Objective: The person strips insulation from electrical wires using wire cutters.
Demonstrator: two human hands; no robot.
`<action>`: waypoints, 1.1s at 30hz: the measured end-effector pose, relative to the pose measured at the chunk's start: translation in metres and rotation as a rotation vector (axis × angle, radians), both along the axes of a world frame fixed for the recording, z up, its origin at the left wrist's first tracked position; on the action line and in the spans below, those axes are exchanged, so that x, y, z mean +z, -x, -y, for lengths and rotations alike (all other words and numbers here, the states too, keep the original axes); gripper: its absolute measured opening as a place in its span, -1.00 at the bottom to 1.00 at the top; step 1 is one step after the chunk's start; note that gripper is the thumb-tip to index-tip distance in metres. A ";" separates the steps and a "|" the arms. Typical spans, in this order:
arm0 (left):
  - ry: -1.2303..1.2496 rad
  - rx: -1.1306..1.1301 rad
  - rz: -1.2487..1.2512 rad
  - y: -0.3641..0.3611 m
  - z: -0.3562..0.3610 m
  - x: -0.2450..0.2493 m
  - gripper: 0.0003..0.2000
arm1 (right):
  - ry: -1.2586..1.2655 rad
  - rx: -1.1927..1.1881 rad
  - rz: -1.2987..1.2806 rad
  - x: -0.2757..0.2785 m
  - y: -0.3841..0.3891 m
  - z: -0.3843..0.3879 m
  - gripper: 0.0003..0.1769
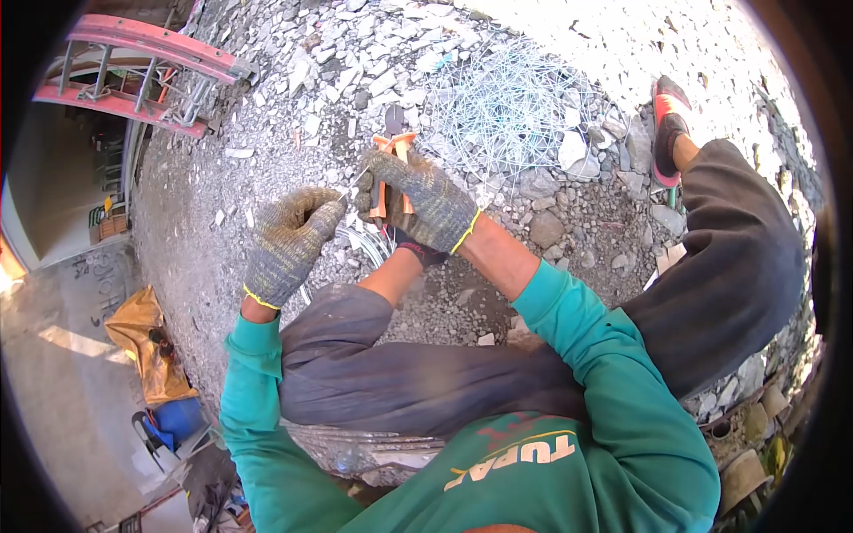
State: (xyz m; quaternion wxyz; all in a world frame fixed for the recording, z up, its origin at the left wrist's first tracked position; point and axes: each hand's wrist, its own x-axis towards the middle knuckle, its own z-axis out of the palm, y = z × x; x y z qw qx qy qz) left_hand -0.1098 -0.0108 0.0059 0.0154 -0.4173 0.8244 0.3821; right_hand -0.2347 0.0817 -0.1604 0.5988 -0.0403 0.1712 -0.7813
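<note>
Orange-handled pliers (393,144) are gripped in my gloved right hand (425,197), their dark jaws pointing away from me. The fingers are wrapped round the handles. Close by on the left, my gloved left hand (289,240) has thumb and fingers pinched together. A thin wire (345,196) appears at its fingertips, hard to make out. Below the hands, near my foot, lies a bundle of pale wire (362,238). Beyond the right hand, a loose heap of thin wire pieces (515,107) is spread over the rubble.
Broken stone and gravel (329,75) cover the ground. A red ladder (160,44) is at the upper left. A brown sack (149,342) and a blue object (178,422) are on the concrete at left. My sandalled foot (671,124) rests at right.
</note>
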 end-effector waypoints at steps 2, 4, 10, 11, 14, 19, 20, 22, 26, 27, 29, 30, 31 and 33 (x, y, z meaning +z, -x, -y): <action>-0.085 0.000 0.048 0.007 -0.009 0.005 -0.78 | -0.011 0.016 0.097 0.019 0.002 -0.004 -0.72; -0.046 -0.068 0.015 0.003 -0.008 0.001 -0.76 | -0.009 -0.001 0.211 0.019 0.014 -0.006 -0.72; 0.086 -0.060 -0.038 -0.007 0.000 0.012 -0.77 | -0.016 -0.049 0.246 0.022 0.047 -0.015 -0.84; 0.104 0.006 -0.100 -0.010 0.002 0.013 -0.77 | -0.065 -0.062 0.211 0.018 0.047 -0.011 -0.77; 0.165 0.101 -0.180 -0.016 0.010 0.021 -0.79 | -0.391 -0.011 -0.523 0.014 0.034 -0.006 -0.73; 0.157 0.158 -0.230 -0.017 0.010 0.028 -0.80 | -0.419 -0.184 -1.349 0.039 -0.017 -0.015 -0.74; 0.158 0.150 -0.242 -0.017 0.007 0.028 -0.80 | -0.415 -0.175 -1.348 0.037 -0.024 -0.016 -0.74; 0.136 0.147 -0.245 -0.017 0.005 0.025 -0.80 | -0.283 -0.242 -1.356 0.039 -0.030 -0.015 -0.73; 0.095 0.091 -0.218 -0.012 -0.002 0.026 -0.79 | -0.287 -0.242 -1.331 0.050 -0.032 -0.018 -0.67; 0.093 0.089 -0.217 -0.012 -0.003 0.024 -0.79 | -0.291 -0.242 -1.329 0.052 -0.032 -0.019 -0.67; 0.030 0.095 -0.260 -0.013 -0.004 0.021 -0.78 | -0.244 -0.266 -1.326 0.055 -0.031 -0.018 -0.65; 0.029 0.093 -0.261 -0.013 -0.004 0.021 -0.78 | -0.246 -0.267 -1.327 0.052 -0.032 -0.017 -0.65; 0.028 0.089 -0.253 -0.014 -0.004 0.021 -0.78 | -0.229 -0.311 -1.340 0.047 -0.034 -0.015 -0.64; 0.027 0.082 -0.245 -0.014 -0.004 0.022 -0.77 | -0.214 -0.356 -1.351 0.045 -0.035 -0.014 -0.63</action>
